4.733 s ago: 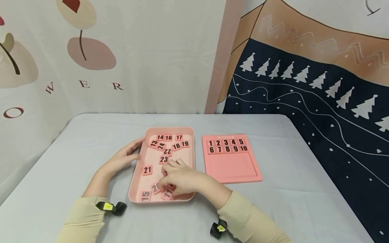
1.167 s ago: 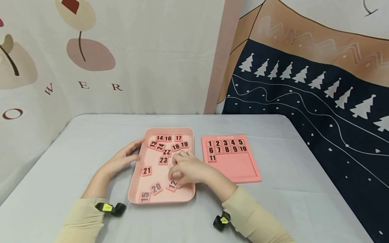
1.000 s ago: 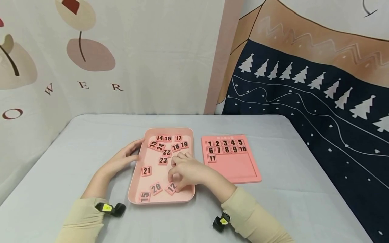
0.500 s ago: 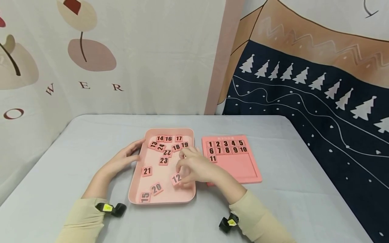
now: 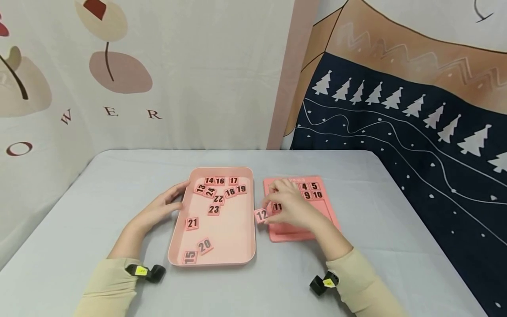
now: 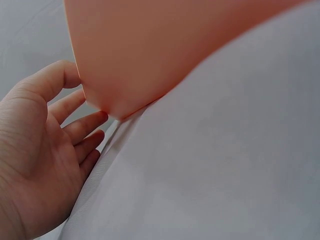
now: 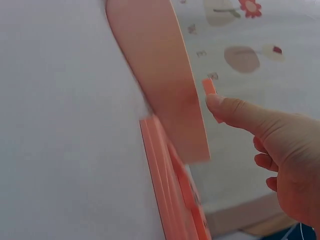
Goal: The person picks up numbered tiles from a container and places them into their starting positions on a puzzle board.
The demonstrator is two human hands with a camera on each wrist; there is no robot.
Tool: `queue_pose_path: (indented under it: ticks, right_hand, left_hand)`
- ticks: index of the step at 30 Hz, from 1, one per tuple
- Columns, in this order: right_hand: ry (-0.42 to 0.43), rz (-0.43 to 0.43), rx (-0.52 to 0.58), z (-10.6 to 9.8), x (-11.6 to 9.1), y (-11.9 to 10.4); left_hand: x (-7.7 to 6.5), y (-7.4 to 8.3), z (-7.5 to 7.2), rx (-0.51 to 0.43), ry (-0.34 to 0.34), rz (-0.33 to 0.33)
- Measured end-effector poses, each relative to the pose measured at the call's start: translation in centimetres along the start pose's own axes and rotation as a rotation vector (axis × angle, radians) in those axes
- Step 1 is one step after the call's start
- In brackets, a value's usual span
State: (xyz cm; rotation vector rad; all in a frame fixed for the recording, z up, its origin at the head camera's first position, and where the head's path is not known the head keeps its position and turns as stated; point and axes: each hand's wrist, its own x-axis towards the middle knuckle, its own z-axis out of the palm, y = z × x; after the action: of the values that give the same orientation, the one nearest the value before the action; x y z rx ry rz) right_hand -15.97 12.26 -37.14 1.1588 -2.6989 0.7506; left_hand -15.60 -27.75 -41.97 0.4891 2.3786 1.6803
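Observation:
My right hand (image 5: 291, 207) pinches a pink number tile marked 12 (image 5: 260, 215) between thumb and fingers. It is in the air between the tray's right rim and the left edge of the pink number board (image 5: 305, 236). In the right wrist view the tile (image 7: 209, 86) shows edge-on by the thumb. My left hand (image 5: 160, 207) rests at the left side of the pink tray (image 5: 214, 260). Its relaxed fingers touch the tray's outer wall (image 6: 135, 55) in the left wrist view. Tile 11 (image 5: 277, 206) starts the board's third row; my right hand hides some tiles above it.
Loose tiles lie in the tray: several at the far end, tile 21 (image 5: 192, 223) at the left, tile 20 (image 5: 204, 246) and tile 15 (image 5: 189, 257) near the front. A pale cloth (image 5: 396, 264) covers the table; printed curtains (image 5: 206, 88) hang behind.
Tile 11 went onto the board. My right hand then took hold of tile 12 in the tray, lifted it and carried it right, past the rim. My left hand stayed put.

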Motion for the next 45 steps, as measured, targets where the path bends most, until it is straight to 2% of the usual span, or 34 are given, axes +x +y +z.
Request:
queue_pose_path:
  ticks: [5, 11, 17, 26, 45]
  right_hand:
    - [0.021, 0.068, -0.005, -0.9, -1.2, 1.9]
    - [0.005, 0.161, -0.022, -1.5, -2.2, 4.1]
    - [0.007, 0.191, -0.075, -1.6, -2.5, 5.7]
    - [0.01, 0.221, -0.059, -1.1, -2.5, 6.2]
    - [0.001, 0.239, -0.111, -0.9, -2.5, 5.9]
  left_hand:
    - [0.1, 0.0, 0.0, 0.002, 0.0, -0.002]
    - [0.1, 0.2, -0.1, 0.004, 0.004, -0.002]
    - [0.0, 0.3, 0.0, 0.005, 0.002, 0.007]
    - [0.0, 0.4, 0.0, -0.002, 0.009, -0.002]
    - [0.0, 0.2, 0.1, 0.005, 0.006, 0.008]
